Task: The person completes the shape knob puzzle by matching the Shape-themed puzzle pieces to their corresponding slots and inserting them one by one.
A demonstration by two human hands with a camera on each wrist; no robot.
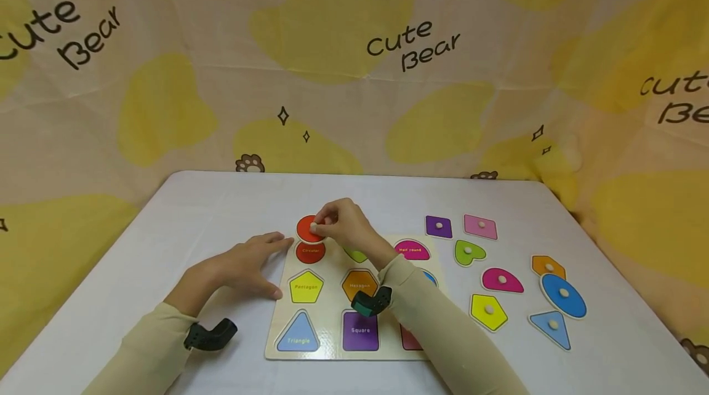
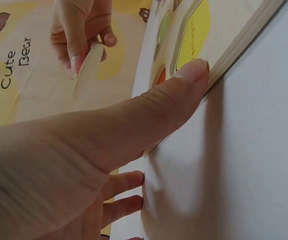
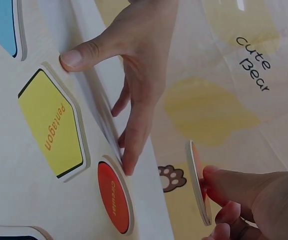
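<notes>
In the head view my right hand (image 1: pixel 349 226) pinches the knob of a red circle piece (image 1: pixel 306 229). The piece is held above the table, over the far left corner of the wooden shape board (image 1: pixel 327 312); the right wrist view shows the red disc (image 3: pixel 198 182) tilted on edge and apart from the board. Just below it in the head view is the red recess marked Circular (image 1: pixel 311 253). My left hand (image 1: pixel 238 269) lies at the board's left edge, fingers extended, its thumb (image 2: pixel 191 75) touching that edge next to the yellow Pentagon recess (image 1: pixel 306 287).
Right of the board lie several loose knobbed pieces, among them a purple square (image 1: pixel 439 227), pink rectangle (image 1: pixel 480 227), green heart (image 1: pixel 469 252), yellow pentagon (image 1: pixel 488 312) and blue triangle (image 1: pixel 551 329). A blue oval (image 1: pixel 563 295) partly overlaps an orange hexagon (image 1: pixel 547 266). Patterned cloth hangs behind the table.
</notes>
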